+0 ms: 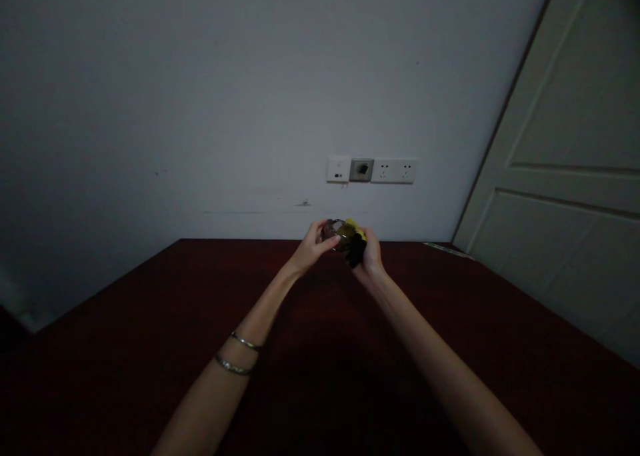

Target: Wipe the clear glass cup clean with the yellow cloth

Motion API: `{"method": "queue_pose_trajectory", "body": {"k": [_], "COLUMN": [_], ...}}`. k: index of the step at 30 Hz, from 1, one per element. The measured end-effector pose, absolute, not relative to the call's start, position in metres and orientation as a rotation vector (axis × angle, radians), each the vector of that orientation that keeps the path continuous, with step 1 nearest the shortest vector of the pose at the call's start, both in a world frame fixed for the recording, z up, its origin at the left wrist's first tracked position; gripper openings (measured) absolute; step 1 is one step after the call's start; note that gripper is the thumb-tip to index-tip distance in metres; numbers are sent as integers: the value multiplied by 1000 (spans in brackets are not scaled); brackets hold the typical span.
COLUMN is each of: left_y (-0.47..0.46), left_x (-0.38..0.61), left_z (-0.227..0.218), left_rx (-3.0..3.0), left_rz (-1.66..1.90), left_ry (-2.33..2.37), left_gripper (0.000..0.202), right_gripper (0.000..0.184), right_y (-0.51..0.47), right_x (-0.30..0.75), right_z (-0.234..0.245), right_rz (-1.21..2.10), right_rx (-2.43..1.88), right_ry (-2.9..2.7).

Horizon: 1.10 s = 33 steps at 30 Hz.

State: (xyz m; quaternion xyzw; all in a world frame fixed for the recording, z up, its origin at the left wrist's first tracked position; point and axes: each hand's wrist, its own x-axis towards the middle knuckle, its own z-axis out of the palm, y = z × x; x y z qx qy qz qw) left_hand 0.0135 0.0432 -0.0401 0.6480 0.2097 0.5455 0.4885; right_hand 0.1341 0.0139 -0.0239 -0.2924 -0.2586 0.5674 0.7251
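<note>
Both of my hands are raised together over the far part of the dark red table (240, 276). My left hand (313, 246) is closed, its thumb laid across a brownish, see-through item (330, 229) with a thin shiny rim. My right hand (373, 249) curls around a yellow and black bundle (357, 248) that looks soft. The two items meet or overlap between my hands. In this dim light their exact kind cannot be made out, and my fingers hide parts of both.
Behind the table rises a pale wall (250, 109) with a row of sockets and switch plates (393, 171). A panelled white door (565, 176) stands at the right. Near the far right corner, a thin light strip (447, 250) lies along the table edge.
</note>
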Motion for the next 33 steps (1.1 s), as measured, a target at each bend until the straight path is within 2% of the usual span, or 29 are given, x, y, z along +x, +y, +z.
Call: {"method": "queue_pose_trajectory", "body": {"k": [5, 11, 16, 26, 33], "left_y": [47, 46, 42, 55, 54], "left_x": [19, 9, 6, 22, 19], "left_z": [-44, -36, -32, -55, -51], "left_rx": [1542, 1693, 1717, 1703, 1672], "left_rz": [1324, 1198, 1119, 1536, 1563], "left_ry": [490, 466, 493, 674, 655], "left_gripper": [72, 57, 61, 74, 76], "right_gripper": [25, 23, 23, 9, 11], "right_y": [17, 18, 18, 18, 16], "right_x": [147, 145, 144, 134, 147], "right_z": [-18, -22, -22, -23, -19], "right_rz": [1287, 1303, 1297, 1277, 1387], "right_rx": [-643, -645, -650, -629, -686], "right_ry": [-627, -683, -691, -713, -726]}}
